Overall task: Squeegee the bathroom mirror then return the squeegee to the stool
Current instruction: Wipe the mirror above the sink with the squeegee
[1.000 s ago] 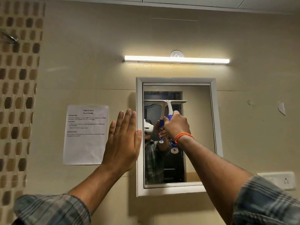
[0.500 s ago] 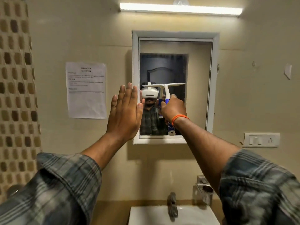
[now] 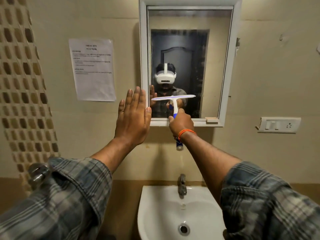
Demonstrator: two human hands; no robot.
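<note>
The white-framed mirror [image 3: 214, 66] hangs on the beige wall above the sink. A white and blue squeegee [image 3: 173, 98] lies with its blade across the lower left of the glass. My right hand [image 3: 181, 123] grips its handle just below the mirror's bottom edge, and the handle's end sticks out under my wrist. My left hand [image 3: 133, 116] is flat, fingers straight, against the wall and the mirror's left frame. The stool is out of view.
A white sink [image 3: 155, 213] with a metal tap [image 3: 181, 186] sits directly below. A printed sheet [image 3: 93, 70] is taped left of the mirror. A switch plate [image 3: 278, 125] is on the right wall. A small wooden block [image 3: 211, 119] rests on the frame's bottom ledge.
My right hand has drawn the squeegee down the glass from near the top to the lower part. The view has tilted down, bringing the sink in. My left hand stays flat.
</note>
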